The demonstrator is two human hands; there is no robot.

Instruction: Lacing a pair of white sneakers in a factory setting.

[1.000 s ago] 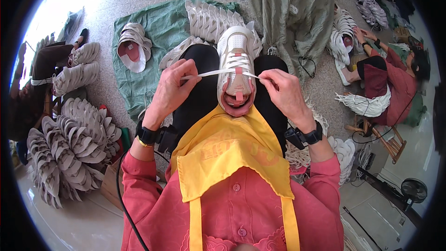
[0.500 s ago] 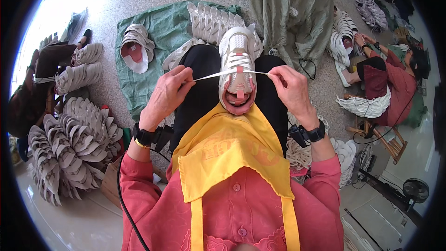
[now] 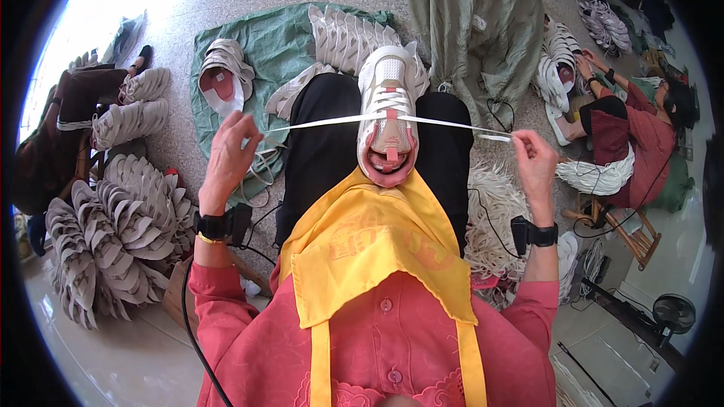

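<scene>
A white and pink sneaker stands toe-away on my lap, between my black trouser legs and above a yellow apron. A flat white lace runs through its eyelets and stretches taut to both sides. My left hand pinches the left end of the lace, out over the green sheet. My right hand pinches the right end, far out past my right knee. Both wrists wear black bands.
A green sheet on the floor holds more sneakers and a row of uppers. Stacks of grey shoe parts lie at left, loose white laces at right. Another person sits at right near a green sack.
Both hands have pulled apart, from close beside the sneaker to far out left and right, drawing the lace ends long and taut through the eyelets.
</scene>
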